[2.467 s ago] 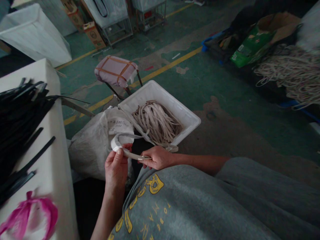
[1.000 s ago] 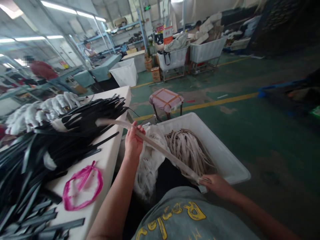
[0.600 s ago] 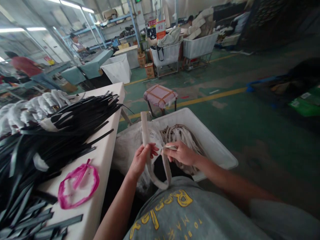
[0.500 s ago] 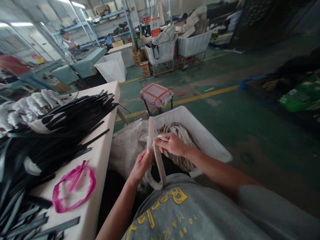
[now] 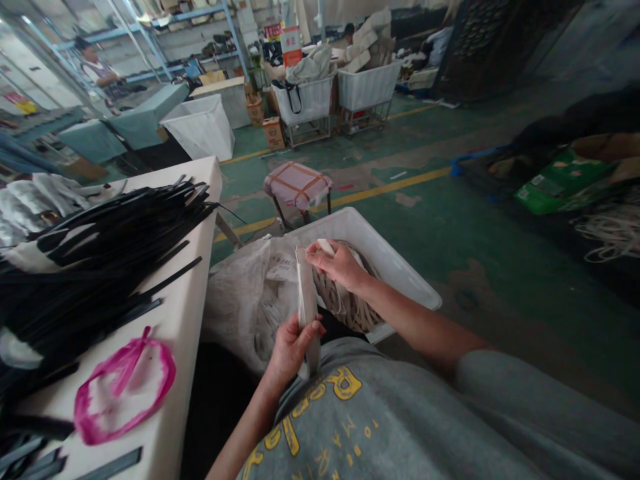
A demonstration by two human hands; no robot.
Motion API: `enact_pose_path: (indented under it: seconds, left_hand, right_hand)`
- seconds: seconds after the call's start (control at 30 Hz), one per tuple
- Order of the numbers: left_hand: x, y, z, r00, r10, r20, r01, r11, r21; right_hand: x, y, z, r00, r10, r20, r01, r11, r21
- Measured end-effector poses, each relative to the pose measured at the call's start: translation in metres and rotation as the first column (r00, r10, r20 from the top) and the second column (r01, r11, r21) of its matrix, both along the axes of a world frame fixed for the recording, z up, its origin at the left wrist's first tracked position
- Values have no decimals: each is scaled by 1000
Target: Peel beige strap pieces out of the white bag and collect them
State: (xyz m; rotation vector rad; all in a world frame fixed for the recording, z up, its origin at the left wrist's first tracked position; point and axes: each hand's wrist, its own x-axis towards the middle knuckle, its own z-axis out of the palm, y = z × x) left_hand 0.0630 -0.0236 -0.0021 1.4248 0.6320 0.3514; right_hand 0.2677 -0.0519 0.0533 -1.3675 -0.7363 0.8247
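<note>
In front of my shirt, my left hand [image 5: 296,339] is closed around the lower part of a pale fabric strap [image 5: 307,293], which is folded into long flat layers and stands nearly upright. My right hand [image 5: 339,264] pinches the strap near its top, and a short pale piece sticks out above the fingers. Beneath my hands, a white plastic tub [image 5: 400,273] holds many loose off-white straps [image 5: 357,307]. A translucent sack [image 5: 245,300] rests against the tub's left side.
To the left, a white table [image 5: 187,293] carries bundles of black straps [image 5: 110,233] and a pink ribbon loop [image 5: 167,370]. A pink-covered stool [image 5: 299,183] stands beyond the tub. White bins [image 5: 305,100] line the back, where a person [image 5: 97,70] works. A green box [image 5: 560,180] lies right.
The strap's hanging loop has been drawn into a flat folded bundle. My left hand sits lower on it, and my right hand is up at its top end. The view has turned slightly right.
</note>
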Motion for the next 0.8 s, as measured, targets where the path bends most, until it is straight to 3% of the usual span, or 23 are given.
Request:
enact_pose_path:
  seconds: [0.1,0.23,0.37,0.53,0.63,0.73,0.8]
  left_hand:
    - [-3,3,-1,999,-37,-8,37,999,12]
    - [-6,6,-2,994,-112,-16,112,994,19]
    - [-3,7,4,987,-160,-28,161,986,34]
    - [22,12,29,990,-120,72,113,989,98]
    - [38,13,40,993,-66,101,48,985,164]
    - [44,10,43,993,-96,67,73,957,281]
    - [43,6,41,994,-102,39,82,932,352]
  right_hand:
    - [8,-3,0,988,105,-116,-111,992,-51]
    - [17,-7,5,940,299,-163,-294,954,56]
    - [17,-10,15,958,280,67,-283,957,55]
    - [-3,-19,24,888,308,342,-317,948,-30]
    - [-10,-27,29,846,214,489,-242,970,-5]
    - [-6,-34,35,802,86,591,-152,986,62]
    - [-1,-37,37,787,68,613,-137,988,66]
